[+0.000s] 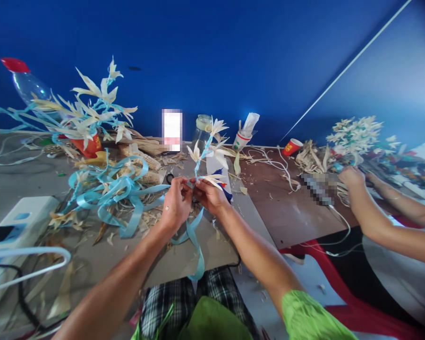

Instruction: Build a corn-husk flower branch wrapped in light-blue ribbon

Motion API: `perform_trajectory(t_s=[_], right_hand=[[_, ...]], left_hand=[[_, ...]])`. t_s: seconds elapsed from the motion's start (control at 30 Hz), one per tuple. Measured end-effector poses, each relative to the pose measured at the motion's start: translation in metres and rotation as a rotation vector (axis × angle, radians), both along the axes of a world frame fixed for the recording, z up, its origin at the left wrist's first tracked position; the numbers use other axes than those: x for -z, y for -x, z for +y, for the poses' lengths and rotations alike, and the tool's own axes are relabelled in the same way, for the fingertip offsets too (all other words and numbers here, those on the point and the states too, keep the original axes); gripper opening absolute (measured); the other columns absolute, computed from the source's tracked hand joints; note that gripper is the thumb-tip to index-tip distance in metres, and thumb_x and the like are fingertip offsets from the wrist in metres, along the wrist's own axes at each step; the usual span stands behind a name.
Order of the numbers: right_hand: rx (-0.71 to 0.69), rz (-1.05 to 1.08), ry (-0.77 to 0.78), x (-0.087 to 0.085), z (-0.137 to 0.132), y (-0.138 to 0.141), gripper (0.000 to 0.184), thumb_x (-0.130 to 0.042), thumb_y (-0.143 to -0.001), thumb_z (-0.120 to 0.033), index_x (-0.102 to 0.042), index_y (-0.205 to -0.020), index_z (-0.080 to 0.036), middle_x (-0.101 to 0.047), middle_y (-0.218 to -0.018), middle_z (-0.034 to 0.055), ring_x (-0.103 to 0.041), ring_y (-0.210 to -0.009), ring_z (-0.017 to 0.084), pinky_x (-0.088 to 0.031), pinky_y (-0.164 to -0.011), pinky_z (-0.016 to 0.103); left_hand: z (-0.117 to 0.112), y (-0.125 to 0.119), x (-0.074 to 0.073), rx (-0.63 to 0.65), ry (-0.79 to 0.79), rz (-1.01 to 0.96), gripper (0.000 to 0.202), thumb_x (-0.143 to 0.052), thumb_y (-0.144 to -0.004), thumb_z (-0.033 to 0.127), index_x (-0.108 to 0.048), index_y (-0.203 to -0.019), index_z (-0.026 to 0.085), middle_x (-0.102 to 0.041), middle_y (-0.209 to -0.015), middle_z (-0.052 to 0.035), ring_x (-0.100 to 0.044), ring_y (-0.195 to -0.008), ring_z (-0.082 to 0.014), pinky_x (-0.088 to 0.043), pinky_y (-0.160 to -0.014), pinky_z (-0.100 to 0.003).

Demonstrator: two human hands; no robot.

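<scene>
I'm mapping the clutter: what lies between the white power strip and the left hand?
In the head view, light-blue ribbon and husk scraps lie between the power strip and the left hand.

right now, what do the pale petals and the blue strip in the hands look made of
The pale petals look like dried corn husk: matte, cream, papery pointed tips; corn cobs lie nearby. The blue strip is probably plastic or satin ribbon: flat, glossy, curling smoothly.

Husk-flower stem (206,151) upright, blue-ribbon-wrapped, cream blossoms, held above grey table.
</scene>
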State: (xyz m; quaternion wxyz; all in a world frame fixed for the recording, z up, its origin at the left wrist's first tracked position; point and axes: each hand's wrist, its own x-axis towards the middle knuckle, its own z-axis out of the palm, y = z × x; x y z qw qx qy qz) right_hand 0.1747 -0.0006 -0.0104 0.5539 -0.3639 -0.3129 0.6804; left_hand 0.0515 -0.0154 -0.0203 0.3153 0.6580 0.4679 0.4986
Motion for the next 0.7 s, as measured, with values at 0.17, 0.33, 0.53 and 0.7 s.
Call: perform_trajectory(t_s=[0.17,0.33,0.53,0.7], right_hand=[[-0.002,0.012,0.0,0.0034,0.0025,-0.0024,0.021,-0.076,-0.057,-0.026,-0.059,-0.066,-0.017,-0.049,-0.058,-0.0056,-0.035,-0.048,0.004,-0.027,-0.044,0.019],[0.016,0.081,0.004,0.0073,0.005,-0.0041,0.024,-0.077,-0.054,-0.017,-0.055,-0.063,-0.017,-0.053,-0.06,-0.0056,-0.035,-0.046,0.003,-0.026,-0.042,0.018],[-0.031,0.142,0.012,0.0054,0.0028,-0.0058,0.026,-0.076,-0.053,-0.014,-0.051,-0.057,-0.016,-0.051,-0.057,-0.006,-0.032,-0.044,0.003,-0.026,-0.042,0.018],[-0.021,0.128,0.015,0.0002,0.0007,-0.0048,0.028,-0.078,-0.053,-0.014,-0.052,-0.061,-0.017,-0.054,-0.061,-0.0056,-0.033,-0.045,0.003,-0.026,-0.042,0.019]], left_hand=[[-0.0015,-0.0011,-0.002,-0.013,0.004,0.005,0.023,-0.049,-0.077,0.014,-0.042,-0.098,0.021,-0.058,-0.072,0.0029,-0.058,-0.067,-0.013,-0.043,-0.063,-0.024],[-0.0027,-0.0014,-0.0056,-0.034,0.012,0.032,0.022,-0.051,-0.077,0.015,-0.044,-0.097,0.021,-0.06,-0.073,0.0017,-0.059,-0.066,-0.0141,-0.043,-0.063,-0.025],[-0.0031,-0.0022,-0.008,-0.009,0.027,0.028,0.021,-0.051,-0.077,0.014,-0.044,-0.096,0.02,-0.061,-0.073,0.0008,-0.06,-0.068,-0.015,-0.044,-0.065,-0.026],[-0.0019,-0.001,-0.0047,-0.019,0.033,0.0,0.023,-0.053,-0.077,0.017,-0.044,-0.098,0.02,-0.06,-0.073,0.0018,-0.058,-0.067,-0.0135,-0.042,-0.064,-0.025]])
